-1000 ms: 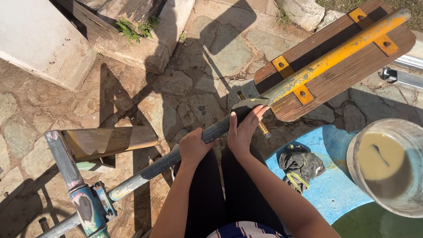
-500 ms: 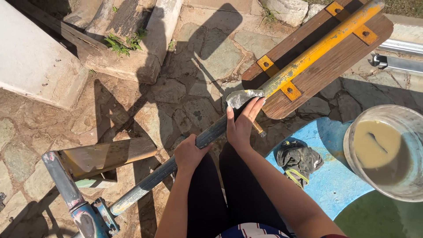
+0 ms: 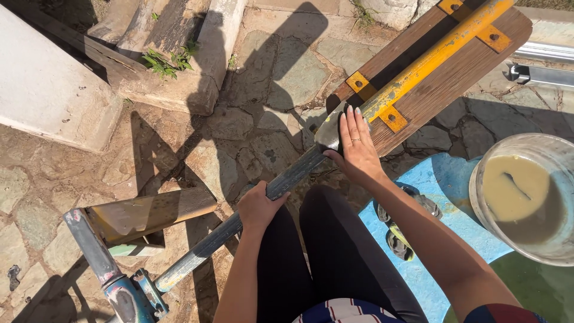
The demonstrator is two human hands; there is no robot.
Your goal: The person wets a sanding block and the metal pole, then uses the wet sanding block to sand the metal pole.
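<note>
Metal bar [image 3: 251, 215] across the lap, both hands on it.
Left hand [image 3: 258, 206] wraps its fingers shut round mid-shaft; right hand [image 3: 357, 143] lies flat, fingers extended, on the bar's end at the wooden board [image 3: 454, 78]. It looks stiff and heavy; grip the shaft. A bucket [image 3: 526, 197] stands nearby.

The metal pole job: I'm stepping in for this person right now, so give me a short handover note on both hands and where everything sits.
Left hand: gripped around the metal pole at mid-length.
Right hand: flat, fingers extended, pressing a dark pad on the pole's upper end, where it meets the wooden board with its yellow bar.
Nearby: bucket of beige liquid at the right, blue surface beneath.
Done or left: cannot tell from this view.
</note>
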